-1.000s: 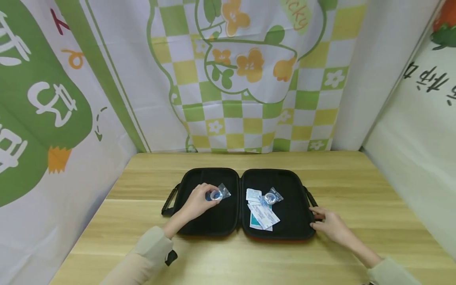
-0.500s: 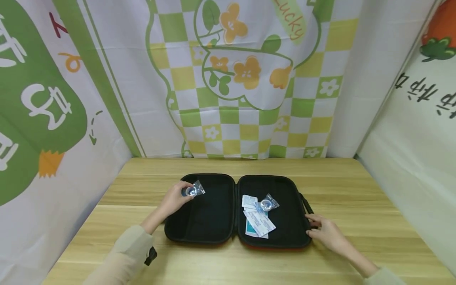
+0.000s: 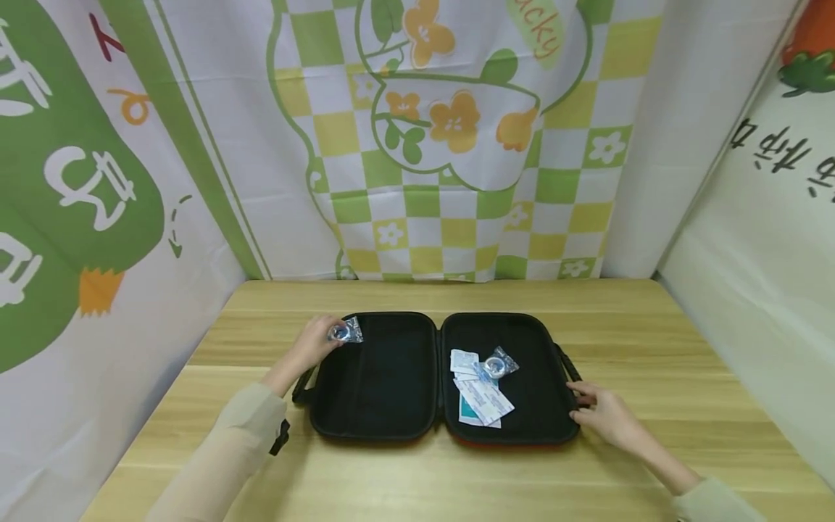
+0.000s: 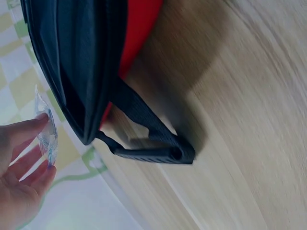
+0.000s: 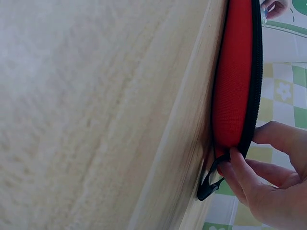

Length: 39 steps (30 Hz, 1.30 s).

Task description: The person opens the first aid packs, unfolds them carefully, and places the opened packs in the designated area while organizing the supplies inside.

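Observation:
A black-lined zip case [image 3: 391, 384] with a red outer shell [image 5: 235, 76] lies spread flat on the table. Over its upper left corner my left hand [image 3: 312, 342] pinches a small clear plastic packet [image 3: 353, 330] with a ring-shaped roll inside. In the left wrist view, the packet [image 4: 50, 139] is between thumb and fingers, beside the case edge. My right hand [image 3: 605, 412] grips the right rim of the case near its handle. A similar packet with a roll [image 3: 497, 365] lies in the right half, beside several flat white sachets [image 3: 484, 400].
A black carry handle [image 4: 148, 154] sticks out from the left side of the case, and another handle [image 3: 567, 362] from the right. The wooden table [image 3: 404, 478] extends around it. Printed curtains [image 3: 443, 239] hang behind and at both sides.
My left hand has carried the packet leftward and away from me, from over the middle of the left half to its upper left corner. The right hand stays on the rim.

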Motion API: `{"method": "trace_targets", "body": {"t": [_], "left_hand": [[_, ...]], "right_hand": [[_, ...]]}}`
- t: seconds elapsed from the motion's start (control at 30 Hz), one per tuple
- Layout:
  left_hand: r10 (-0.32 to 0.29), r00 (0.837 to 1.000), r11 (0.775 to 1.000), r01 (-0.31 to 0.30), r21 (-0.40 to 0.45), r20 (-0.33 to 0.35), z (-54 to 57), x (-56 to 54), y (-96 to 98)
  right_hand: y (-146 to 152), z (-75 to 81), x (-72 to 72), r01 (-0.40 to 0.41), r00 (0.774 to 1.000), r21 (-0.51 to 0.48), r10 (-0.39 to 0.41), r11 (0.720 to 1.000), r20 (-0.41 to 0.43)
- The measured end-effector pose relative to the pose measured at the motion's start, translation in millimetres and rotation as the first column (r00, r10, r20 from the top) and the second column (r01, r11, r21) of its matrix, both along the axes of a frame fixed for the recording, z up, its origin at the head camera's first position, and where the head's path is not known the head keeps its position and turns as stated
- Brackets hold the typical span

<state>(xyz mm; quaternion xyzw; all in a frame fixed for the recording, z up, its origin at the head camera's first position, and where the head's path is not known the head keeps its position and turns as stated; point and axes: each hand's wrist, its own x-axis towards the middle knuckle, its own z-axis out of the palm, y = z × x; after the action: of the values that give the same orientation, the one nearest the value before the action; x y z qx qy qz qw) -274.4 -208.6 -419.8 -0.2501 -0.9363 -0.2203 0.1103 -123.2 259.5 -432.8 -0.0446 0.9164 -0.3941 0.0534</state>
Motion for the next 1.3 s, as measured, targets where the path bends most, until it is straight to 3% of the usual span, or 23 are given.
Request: {"method": "trace_targets", "body": {"t": [0.27,0.43,0.53,0.63,0.7,0.77,0.83,0.87,0.93,1.0,1.03,1.07,1.13,1.27,1.3], "left_hand": [[-0.040,0.999,0.991,0.037,-0.129,-0.019,-6.8,-8.3,-4.3],[-0.076,0.996,0.989,0.071,-0.128,-0.036,-13.8,-16.0,0.4],[-0.119,0.992,0.985,0.112,-0.130,-0.047,-32.5,-32.6,-3.2],[-0.186,0.971,0.977,0.167,-0.135,-0.149,-77.1,-69.8,-20.1],[-0.180,0.979,0.977,0.167,-0.134,-0.096,-99.4,-90.9,-27.5],[-0.172,0.982,0.974,0.158,-0.162,-0.083,-103.4,-93.6,-27.8],[-0.137,0.991,0.975,0.137,-0.176,0.011,-104.3,-92.7,-27.4],[-0.123,0.992,0.973,0.124,-0.193,0.016,-105.2,-91.1,-26.0],[-0.147,0.988,0.972,0.136,-0.190,-0.047,-117.2,-96.3,-30.1],[-0.163,0.983,0.973,0.147,-0.176,-0.082,-135.9,-111.4,-36.0],[-0.184,0.976,0.971,0.163,-0.172,-0.114,-139.0,-114.6,-37.0],[-0.192,0.975,0.970,0.171,-0.171,-0.112,-134.2,-112.7,-34.8],[-0.182,0.982,0.972,0.173,-0.161,-0.046,-112.9,-100.6,-25.3],[-0.105,0.993,0.979,0.114,-0.170,0.061,-48.7,-53.3,3.5],[-0.097,0.994,0.980,0.105,-0.171,0.055,-38.5,-44.0,9.5]], "right_hand": [[2,0.2,0.1,-0.015,1.000,0.011,0.015,1.000,-0.013],[5,0.5,-2.0,-0.008,1.000,0.016,0.009,1.000,-0.023],[6,0.5,-2.6,-0.007,1.000,0.020,0.008,1.000,-0.025],[5,-0.4,-2.3,-0.007,1.000,0.001,0.007,1.000,-0.020],[3,-1.0,-1.9,-0.006,1.000,-0.011,0.005,1.000,-0.014],[3,-1.3,-0.7,-0.002,1.000,-0.022,0.002,1.000,-0.005],[2,-2.0,1.1,0.000,1.000,-0.023,0.000,1.000,0.003],[1,-2.5,1.9,0.006,1.000,-0.028,-0.006,1.000,0.007],[0,-3.3,3.1,0.012,1.000,-0.033,-0.012,0.999,0.010],[-1,-3.3,3.5,0.021,1.000,-0.039,-0.020,0.999,0.015],[-2,-3.1,3.2,0.025,1.000,-0.040,-0.024,0.999,0.015],[-2,-2.9,3.1,0.026,1.000,-0.040,-0.026,0.999,0.014],[-2,-2.1,2.3,0.019,1.000,-0.030,-0.019,0.999,0.004],[0,-1.2,1.3,0.010,1.000,-0.024,-0.010,1.000,-0.014],[1,-1.1,1.0,0.012,1.000,-0.025,-0.012,1.000,-0.016]]}}
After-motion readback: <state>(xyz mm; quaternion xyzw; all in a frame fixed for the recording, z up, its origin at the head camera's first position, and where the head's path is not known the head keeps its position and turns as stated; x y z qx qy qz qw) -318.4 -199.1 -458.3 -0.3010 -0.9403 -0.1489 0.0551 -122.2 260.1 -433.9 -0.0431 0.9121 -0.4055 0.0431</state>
